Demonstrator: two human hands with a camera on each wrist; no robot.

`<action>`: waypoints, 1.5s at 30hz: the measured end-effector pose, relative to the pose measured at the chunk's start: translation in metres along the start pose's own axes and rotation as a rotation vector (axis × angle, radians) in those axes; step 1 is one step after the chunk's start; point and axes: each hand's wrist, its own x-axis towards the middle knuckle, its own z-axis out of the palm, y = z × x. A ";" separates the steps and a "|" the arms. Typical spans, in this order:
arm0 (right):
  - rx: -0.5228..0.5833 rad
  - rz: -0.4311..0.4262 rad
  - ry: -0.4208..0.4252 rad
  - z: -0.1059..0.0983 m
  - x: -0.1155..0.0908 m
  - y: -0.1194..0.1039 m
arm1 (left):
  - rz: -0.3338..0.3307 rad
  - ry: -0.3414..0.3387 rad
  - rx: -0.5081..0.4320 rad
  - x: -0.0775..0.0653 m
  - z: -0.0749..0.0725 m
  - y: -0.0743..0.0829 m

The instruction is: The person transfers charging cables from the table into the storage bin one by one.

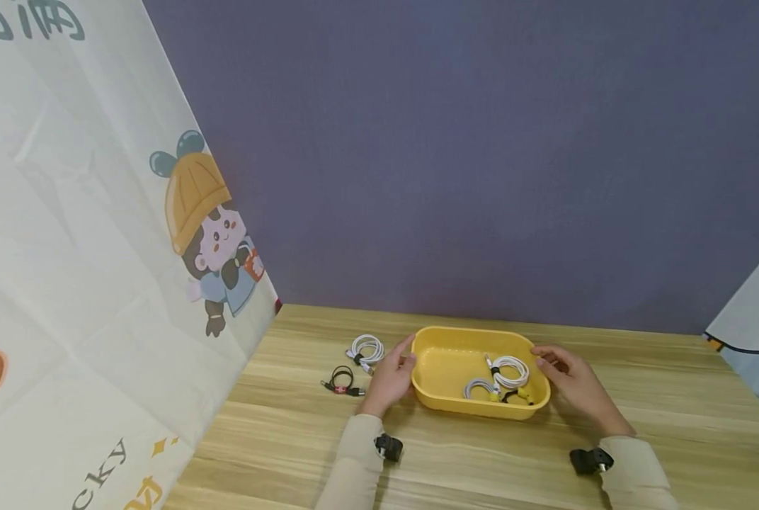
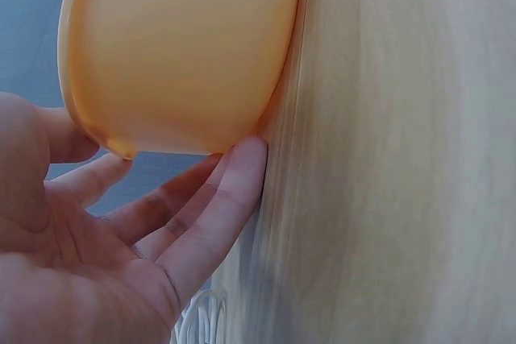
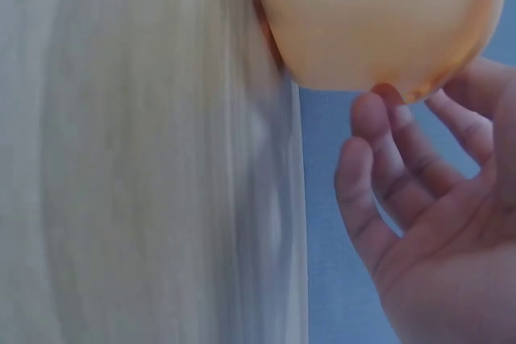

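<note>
A shallow yellow plastic tray [image 1: 443, 405] stands on the wooden table between both hands. My left hand [image 1: 389, 379] holds its left end, thumb and index finger at the rim; the lower fingertips touch the side wall near the table in the left wrist view. At the right end, my right hand [image 1: 571, 382] pinches the rim between thumb and fingers, and its lower fingers hang free in the right wrist view. Within the tray's right half lie a coiled white cable [image 1: 513, 365] with a black tie, a grey cable [image 1: 475, 384] and a black cable with yellow ends [image 1: 521, 394].
Left of the tray, a coiled white cable [image 1: 368, 347] and a small black cable [image 1: 341, 386] with a red tie lie on the table [image 1: 277, 439]. A dark blue panel [image 1: 469, 177] rises behind the table. A printed white sheet [image 1: 99, 234] hangs at the left.
</note>
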 end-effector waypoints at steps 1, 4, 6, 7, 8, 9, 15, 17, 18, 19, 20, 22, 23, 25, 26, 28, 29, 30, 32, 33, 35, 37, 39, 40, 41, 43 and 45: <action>0.006 0.004 -0.007 -0.001 0.000 0.001 | -0.004 0.000 0.000 0.000 0.000 0.000; 0.019 0.015 -0.039 -0.003 -0.001 0.003 | -0.018 -0.001 0.000 0.000 0.000 0.001; 0.037 0.030 -0.068 -0.003 -0.001 0.005 | -0.021 -0.002 -0.001 0.000 0.000 0.002; 0.049 0.039 -0.083 -0.004 0.000 0.005 | -0.026 -0.001 0.001 0.000 0.000 0.002; 0.058 0.048 -0.100 -0.004 0.000 0.006 | -0.026 -0.001 -0.001 -0.001 0.000 0.002; 0.072 0.061 -0.115 -0.004 0.000 0.006 | -0.022 0.000 -0.003 -0.001 0.000 0.003; 0.165 0.059 -0.223 -0.007 0.000 0.009 | -0.018 0.000 -0.004 -0.001 0.000 0.002; 0.198 0.044 -0.262 -0.008 -0.001 0.010 | -0.025 -0.003 -0.005 -0.001 0.000 0.002; 0.208 0.038 -0.278 -0.009 -0.001 0.010 | -0.024 -0.004 -0.004 -0.001 0.000 0.002; 0.222 0.035 -0.290 -0.009 -0.001 0.011 | -0.024 -0.006 -0.007 0.000 0.000 0.001; 0.234 0.038 -0.299 -0.009 -0.001 0.011 | -0.024 -0.006 -0.007 -0.001 0.000 0.002; 0.240 0.036 -0.315 -0.009 -0.002 0.012 | -0.019 -0.006 -0.011 -0.001 0.000 0.001; 0.243 0.038 -0.321 -0.010 -0.002 0.013 | -0.015 -0.005 -0.013 -0.001 0.000 0.001; 0.251 0.049 -0.328 -0.010 -0.001 0.013 | -0.012 -0.004 -0.015 -0.001 0.000 0.001; 0.253 0.054 -0.331 -0.010 -0.001 0.012 | -0.010 -0.003 -0.015 -0.001 0.000 0.001; 0.262 0.060 -0.338 -0.011 -0.001 0.012 | -0.009 -0.002 -0.018 -0.001 0.000 0.001; 0.264 0.063 -0.339 -0.011 0.000 0.011 | -0.007 -0.002 -0.019 -0.001 0.000 0.001; 0.268 0.065 -0.339 -0.011 0.000 0.011 | -0.007 -0.003 -0.018 -0.001 0.000 0.002; 0.267 0.069 -0.337 -0.011 -0.001 0.011 | -0.006 -0.001 -0.018 -0.001 0.000 0.002; 0.269 0.070 -0.336 -0.011 -0.001 0.011 | -0.005 0.000 -0.017 -0.002 0.000 0.003; 0.274 0.074 -0.336 -0.011 -0.001 0.010 | 0.005 0.005 -0.003 -0.002 -0.001 0.003; 0.278 0.076 -0.337 -0.011 -0.002 0.011 | 0.010 0.016 0.019 -0.002 -0.003 0.004; 0.286 0.071 -0.343 -0.011 -0.002 0.011 | 0.023 0.031 0.050 -0.002 -0.005 0.005; 0.289 0.075 -0.343 -0.011 -0.002 0.010 | 0.031 0.043 0.070 -0.002 -0.007 0.006; 0.289 0.078 -0.341 -0.011 -0.001 0.011 | 0.045 0.056 0.093 -0.002 -0.009 0.007; 0.289 0.084 -0.341 -0.011 -0.001 0.011 | 0.065 0.082 0.127 -0.001 -0.014 0.010; 0.286 0.091 -0.341 -0.011 -0.001 0.012 | 0.089 0.106 0.148 -0.002 -0.020 0.014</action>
